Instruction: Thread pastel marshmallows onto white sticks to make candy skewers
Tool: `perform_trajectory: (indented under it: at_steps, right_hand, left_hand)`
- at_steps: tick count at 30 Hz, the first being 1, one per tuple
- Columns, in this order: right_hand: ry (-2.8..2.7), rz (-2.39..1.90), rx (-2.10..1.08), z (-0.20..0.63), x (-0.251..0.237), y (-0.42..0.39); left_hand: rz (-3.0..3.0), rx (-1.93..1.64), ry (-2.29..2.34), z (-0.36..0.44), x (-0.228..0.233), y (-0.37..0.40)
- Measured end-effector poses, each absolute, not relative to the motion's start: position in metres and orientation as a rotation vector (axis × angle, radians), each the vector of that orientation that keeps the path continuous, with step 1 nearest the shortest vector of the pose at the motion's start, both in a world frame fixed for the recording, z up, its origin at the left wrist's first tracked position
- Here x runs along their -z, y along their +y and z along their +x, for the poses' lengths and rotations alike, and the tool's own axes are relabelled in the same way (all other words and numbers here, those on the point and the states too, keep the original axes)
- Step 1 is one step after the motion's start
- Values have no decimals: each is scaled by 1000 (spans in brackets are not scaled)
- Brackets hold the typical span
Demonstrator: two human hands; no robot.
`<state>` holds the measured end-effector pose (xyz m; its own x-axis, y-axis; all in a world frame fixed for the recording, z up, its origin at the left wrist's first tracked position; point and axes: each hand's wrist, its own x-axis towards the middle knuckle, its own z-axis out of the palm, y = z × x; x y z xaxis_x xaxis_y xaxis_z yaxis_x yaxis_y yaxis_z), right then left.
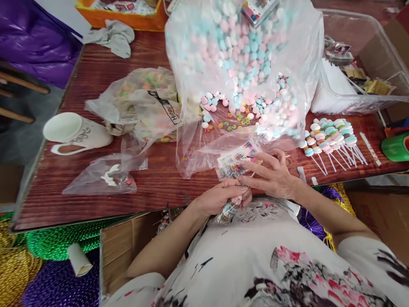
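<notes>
Left hand [220, 195] is curled around a clear, wrapped packet [226, 213], while the right hand [274, 175] angles in with its fingers loosely spread beside it. The packet juts toward the person's shirt [243, 247]; printed wrappers [232, 166] lie just beyond the hands on the worktop [153, 183].

Soft, fairly bright light glares off the clear bag [191, 76] and wrapped packet [227, 212]; edges look stretched.

The tabletop [159, 181] has a reddish-brown wood-grain surface. The floor [19, 140], visible at the left, is grey. Light-brown wooden legs [24, 81] extend above it, near shiny purple plastic [35, 47]. A cardboard box [116, 245] is located below the tabletop's front edge.
</notes>
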<state>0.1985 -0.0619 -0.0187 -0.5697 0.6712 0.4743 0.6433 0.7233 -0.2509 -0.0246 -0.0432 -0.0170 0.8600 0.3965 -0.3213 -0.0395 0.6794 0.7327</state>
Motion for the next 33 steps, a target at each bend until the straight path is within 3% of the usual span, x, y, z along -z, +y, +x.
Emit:
perform_trajectory:
  at_steps: [3, 6, 11, 13, 16, 23, 29, 33]
  right_hand:
    - [-2569, -862, -63, 202, 5, -52]
    - [-2642, -964, -154, 197, -7, -38]
    - [-2459, -1169, -589, 196, -15, -17]
    - [-2278, -1200, -565, 204, -10, -20]
    - [-2120, -1299, -256, 223, 8, -37]
    - [-2679, -1225, 121, 228, 56, -59]
    - [-2783, -1228, 66, 224, 61, -55]
    - [-2367, -1286, -246, 214, 42, -72]
  left_hand:
    - [1118, -171, 455, -21, 3, -36]
    - [1843, -293, 738, -14, -6, -29]
    - [2609, -544, 1049, -9, 0, -22]
    - [2523, -639, 1048, -17, 7, -20]
    - [2058, -702, 1086, -37, 15, -20]
    - [1036, -596, 1011, -39, 31, -32]
    - [857, -575, 982, -30, 36, -42]
    - [910, -601, 1029, -33, 40, -48]
